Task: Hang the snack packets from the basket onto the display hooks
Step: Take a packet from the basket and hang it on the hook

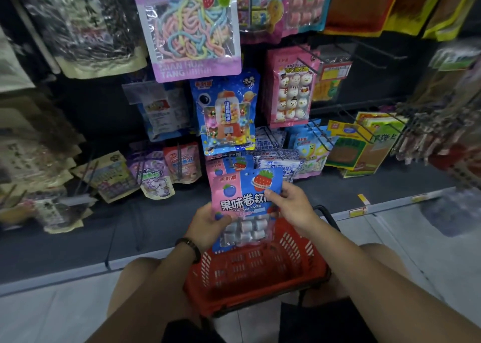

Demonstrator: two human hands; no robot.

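Both hands hold one snack packet [243,202] upright between them. The left hand [208,225] grips the packet's lower left edge, thumb curled onto the front. The right hand [292,203] pinches the upper right edge, its thumb covering the end of the printed name.

The packet is pink on the left and blue on the right, with a blueberry and a strawberry drawn on it. Its large white characters read 果味卷软, and the last character is hidden under the right thumb. A smaller line of Japanese script below is too fine to read. A clear window in the lower part shows small wrapped white rolls.

Below both hands stands the red basket [260,272] with slotted walls and a black handle. A dark wristband [190,246] sits on the left wrist.

Just above the hands, a matching pink-and-blue packet [229,164] hangs on the display. Higher still hangs a blue packet [226,113] showing a gumball machine, labelled 扭蛋糖果机. Above that is a purple packet [192,30] of pastel candy strings, marked 酸砂棉花糖 and "MIAN HUA TANG".

Up and to the right of the right hand hangs a pink packet [291,90] with snowman faces. Black wire display hooks [312,53] project beside it. Yellow price tags [363,199] lie on the shelf edge to the right of the right hand; their print is unreadable.
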